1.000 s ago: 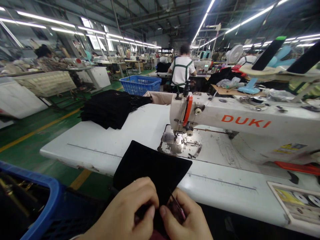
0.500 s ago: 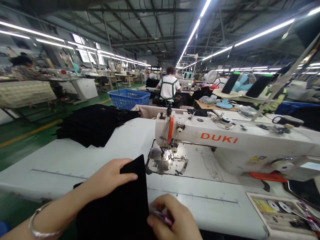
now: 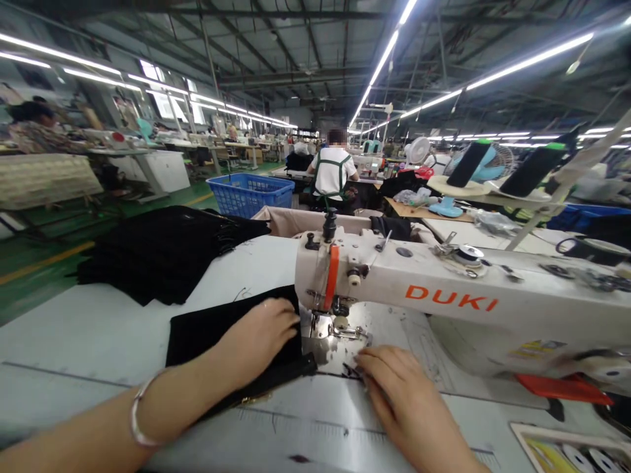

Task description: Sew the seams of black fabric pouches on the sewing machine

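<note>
Head view: sewing machine (image 3: 384, 263), red "DUKI" lettering on its arm, is the landmark here. White tabletop (image 3: 54, 335) spreads out to its left and in front of it.

Black cloth piece (image 3: 202, 328) lies on the tabletop just left of the machine's needle area, right edge beside the metal plate (image 3: 329, 356). A dark strip (image 3: 276, 380) with gold-coloured metal along it runs slantwise at the cloth's near side, one end reaching over the plate.

Left hand (image 3: 259, 335): palm down on the cloth, left of the needle area, fingers bent toward the machine. Whether they pinch the cloth or only press it, cannot tell. Silver bangle (image 3: 140, 417) at the wrist.

Right hand (image 3: 407, 394): in front of the machine, fingertips low at the plate's right edge, close to small dark bits (image 3: 351, 371). Fingers close together, spread narrow; whether anything is held beneath them, cannot tell. Apart from the cloth.

Stack of black cloth (image 3: 148, 253) sits left of the machine, farther back than the single piece. Blue basket (image 3: 254, 195) beyond the machine, to the left. Person in a white shirt (image 3: 330, 172) beyond the machine, back to the camera. Black thread cones (image 3: 468, 164) behind the machine's arm, toward the right. Parts tray (image 3: 547, 447) with white discs, in front of the machine's right end.
</note>
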A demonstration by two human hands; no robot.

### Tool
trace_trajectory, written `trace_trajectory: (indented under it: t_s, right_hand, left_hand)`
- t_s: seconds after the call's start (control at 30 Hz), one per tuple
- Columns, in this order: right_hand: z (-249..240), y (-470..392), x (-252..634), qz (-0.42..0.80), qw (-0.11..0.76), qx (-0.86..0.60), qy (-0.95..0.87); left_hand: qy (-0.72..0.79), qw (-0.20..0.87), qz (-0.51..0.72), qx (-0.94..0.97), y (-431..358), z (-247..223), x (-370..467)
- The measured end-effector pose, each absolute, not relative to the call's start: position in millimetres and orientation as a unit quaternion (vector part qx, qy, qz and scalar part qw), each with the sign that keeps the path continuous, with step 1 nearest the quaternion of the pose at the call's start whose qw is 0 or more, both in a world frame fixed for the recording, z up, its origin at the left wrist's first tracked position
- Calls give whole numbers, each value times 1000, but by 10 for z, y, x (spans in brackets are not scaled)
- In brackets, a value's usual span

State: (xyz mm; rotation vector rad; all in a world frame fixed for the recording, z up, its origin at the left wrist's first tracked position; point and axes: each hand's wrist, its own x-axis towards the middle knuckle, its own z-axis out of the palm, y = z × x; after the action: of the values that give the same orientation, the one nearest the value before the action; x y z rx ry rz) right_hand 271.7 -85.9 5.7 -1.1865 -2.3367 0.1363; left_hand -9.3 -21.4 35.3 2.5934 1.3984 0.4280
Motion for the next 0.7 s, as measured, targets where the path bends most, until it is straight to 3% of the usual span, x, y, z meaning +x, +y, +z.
trace_trajectory:
  t_s: [0.13, 0.27, 0.5, 0.7]
  right_hand:
    - [261, -616, 2366, 131, 205, -347, -906]
    - [137, -387, 2130, 139, 168, -318, -923]
    - [-111, -359, 2178, 81, 286, -304, -905]
    - [-102, -382, 2178, 82, 298, -321, -895]
  left_hand:
    - [410, 111, 110, 899, -486, 164, -166]
    - [393, 129, 130, 901, -262, 56, -201]
    - [382, 96, 170, 903, 83, -16, 0]
    - [357, 93, 182, 911, 111, -1, -28]
